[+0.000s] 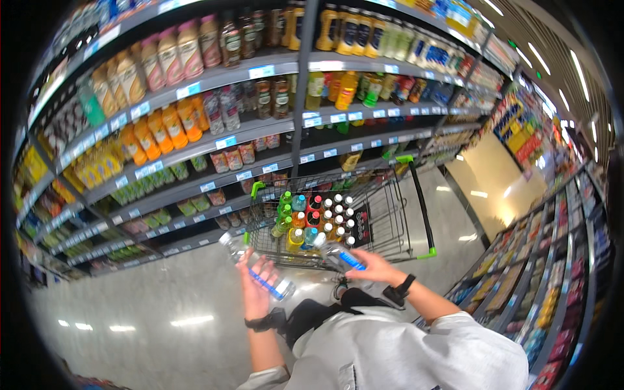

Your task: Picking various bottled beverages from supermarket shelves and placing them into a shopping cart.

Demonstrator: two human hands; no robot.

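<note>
A clear plastic water bottle (283, 290) with a blue label lies slantwise in my left hand (257, 278), its white cap end toward the upper left. My fingers wrap round its middle. On the other side, my right hand (372, 266) grips a second clear water bottle (333, 252) with a blue label, tilted with its white cap at the upper left. This one is at the near side of the wire shopping cart (391, 227). Inside the cart stand several bottles: green ones (285, 209), red-capped ones (313, 218) and a group with white caps (338, 213).
A long drinks shelf (227, 140) runs beyond the cart, holding rows such as orange bottles (170, 127). At the right stands another stocked shelf (520, 279). The cart's black and green handle (423, 208) is on its right side, above the shiny grey floor (162, 305).
</note>
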